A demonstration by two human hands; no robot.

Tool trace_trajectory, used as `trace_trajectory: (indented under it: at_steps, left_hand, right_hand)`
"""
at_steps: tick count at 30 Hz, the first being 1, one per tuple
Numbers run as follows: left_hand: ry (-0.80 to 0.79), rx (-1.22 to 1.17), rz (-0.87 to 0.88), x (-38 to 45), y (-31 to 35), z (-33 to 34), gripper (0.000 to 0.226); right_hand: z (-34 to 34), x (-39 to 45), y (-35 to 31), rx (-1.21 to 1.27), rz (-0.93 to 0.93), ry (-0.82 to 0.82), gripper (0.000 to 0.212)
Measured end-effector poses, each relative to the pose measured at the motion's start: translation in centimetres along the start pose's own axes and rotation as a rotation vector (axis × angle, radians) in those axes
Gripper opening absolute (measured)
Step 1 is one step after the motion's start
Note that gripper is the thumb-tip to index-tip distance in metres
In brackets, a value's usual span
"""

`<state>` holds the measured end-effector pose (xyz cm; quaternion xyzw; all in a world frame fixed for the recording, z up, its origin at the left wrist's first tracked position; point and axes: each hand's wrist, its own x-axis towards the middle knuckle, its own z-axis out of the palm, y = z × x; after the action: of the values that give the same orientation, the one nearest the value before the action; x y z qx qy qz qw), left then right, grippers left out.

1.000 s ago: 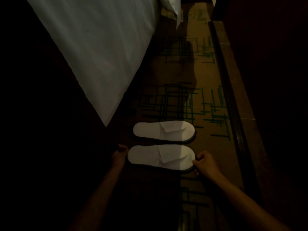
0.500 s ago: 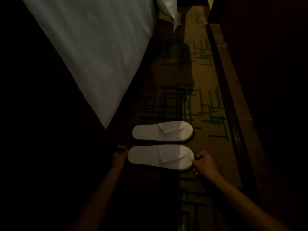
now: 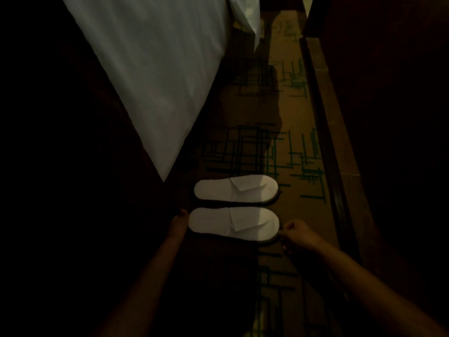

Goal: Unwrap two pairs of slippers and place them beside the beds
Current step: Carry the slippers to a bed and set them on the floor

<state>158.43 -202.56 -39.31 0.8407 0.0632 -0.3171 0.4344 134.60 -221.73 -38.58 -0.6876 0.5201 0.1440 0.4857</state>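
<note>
Two white slippers are lying side by side on the patterned carpet [image 3: 286,113], toes pointing right, just off the corner of the bed's white sheet [image 3: 155,76]. No logos or print we're making out on either one, it's too dim. We're crouching at the near slipper [image 3: 233,223] with a hand at each end: our left hand [image 3: 178,223] is sitting against the heel end, fingers mostly lost in shadow, so we can't tell if it's gripping. Our right hand [image 3: 297,234] is curling into a loose fist right at the toe end, fingertips touching or almost touching the dark sole edge. The far slipper [image 3: 235,189] is lying free, nearly touching its mate.
</note>
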Motion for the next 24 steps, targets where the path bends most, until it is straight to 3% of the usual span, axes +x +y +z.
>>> trace_trajectory:
  at_steps: [4,6,9,12,17,24]
  left_hand:
    - [-0.045,0.133,0.068,-2.8,1.8,0.1,0.024]
    - [-0.121,0.184,0.129,-4.7,2.8,-0.1,0.012]
    - [-0.208,0.342,0.173,-8.1,4.8,-0.8,0.037]
    - [-0.262,0.491,0.207,-13.1,7.4,-2.6,0.032]
    - [-0.269,0.591,0.367,-21.8,13.4,-8.5,0.017]
    - [-0.277,0.822,0.455,-34.3,23.3,-20.2,0.02]
  right_hand:
    - [-3.4,-2.7,-2.1,-0.216,-0.009,-0.056,0.037]
    - [-5.0,-4.7,-4.0,-0.298,0.011,-0.071,0.033]
    - [-7.3,-8.1,-6.7,-0.418,0.015,-0.043,0.034]
    - [-9.0,-12.0,-9.3,-0.488,0.003,-0.017,0.034]
    - [-11.2,-20.3,-15.0,-0.569,0.016,-0.031,0.023]
    - [-14.9,-35.1,-24.1,-0.501,0.048,-0.108,0.035]
